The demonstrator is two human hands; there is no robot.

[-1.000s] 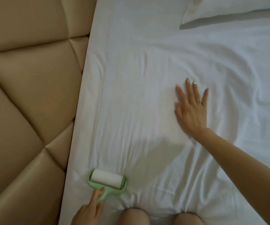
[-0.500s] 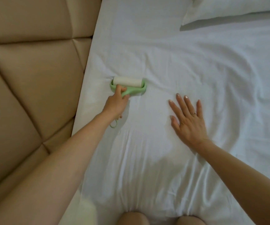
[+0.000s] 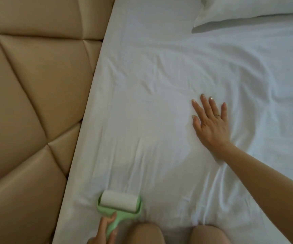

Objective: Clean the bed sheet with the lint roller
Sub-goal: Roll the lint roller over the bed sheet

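Note:
A lint roller (image 3: 119,202) with a white sticky roll and a light green frame lies on the white bed sheet (image 3: 159,76) near the bottom edge of the view. My left hand (image 3: 105,231) grips its green handle from below, index finger along the stem; most of that hand is cut off by the frame. My right hand (image 3: 211,123) lies flat on the sheet further up and to the right, fingers straight and spread, a ring on one finger. The sheet is wrinkled around both hands.
A tan padded headboard (image 3: 27,103) with diamond stitching runs along the sheet's left edge. A white pillow (image 3: 256,9) lies at the top right. My two knees (image 3: 147,234) press on the sheet at the bottom.
My left hand pushed the roller far up the sheet, then drew it back down to the bottom edge. My right hand stayed flat on the sheet in about the same place.

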